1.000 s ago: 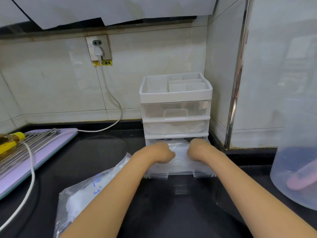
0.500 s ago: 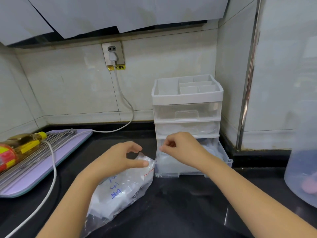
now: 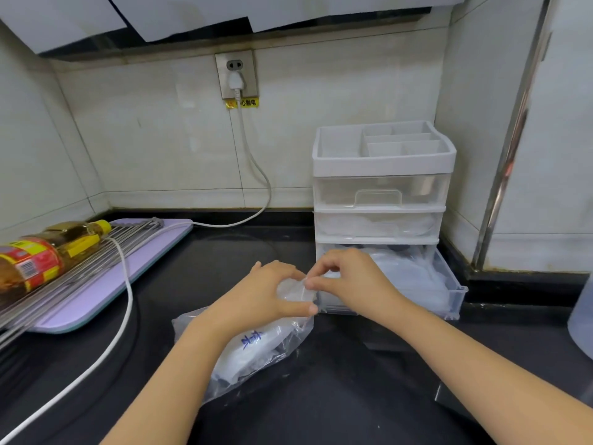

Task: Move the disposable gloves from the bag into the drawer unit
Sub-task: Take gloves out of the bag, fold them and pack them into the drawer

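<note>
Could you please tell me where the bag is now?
Head view, centre: the bag lies on the black counter, just left of the open bottom drawer.

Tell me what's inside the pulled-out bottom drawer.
The bottom drawer holds crumpled translucent gloves. The right hand covers its left front, and its back lies hidden under the drawer unit.

Both hands point(image 3: 256, 300) point(image 3: 349, 281) pinching bag point(image 3: 256, 348) mouth, open bottom drawer point(image 3: 449, 290) beside
</note>
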